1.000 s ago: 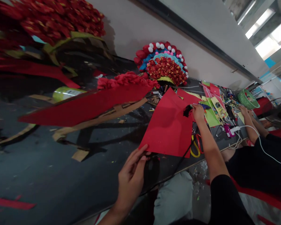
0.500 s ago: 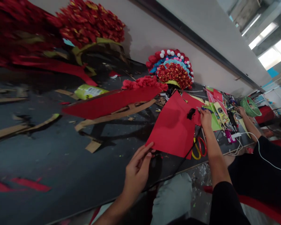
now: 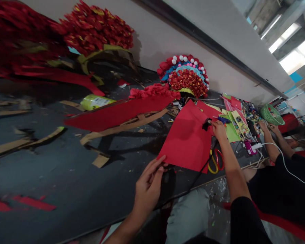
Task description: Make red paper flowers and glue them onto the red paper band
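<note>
A red sheet [image 3: 184, 142] of paper or thin felt lies on the dark table before me. My left hand [image 3: 149, 181] holds its near left corner, index finger on top and other fingers at the edge. Over the sheet's far right part, my right hand [image 3: 218, 129] pinches a small black piece [image 3: 206, 124] whose kind I cannot make out. Scissors with one yellow and one red handle loop [image 3: 213, 162] lie by the sheet's right edge. A black cord [image 3: 202, 171] crosses that edge.
Left of the sheet are a long red strip [image 3: 122, 113], cardboard strips [image 3: 127, 127] and a yellow-green packet [image 3: 96, 101]. A red, blue and white fan-shaped headdress [image 3: 188, 74] leans on the wall. At right, another person's hands [image 3: 265, 127] work near a green basket [image 3: 271, 115] and a purple box [image 3: 250, 148].
My right hand has moved left to the black piece and now pinches it. The left hand stays at the sheet's corner. The other person's second hand has come into view.
</note>
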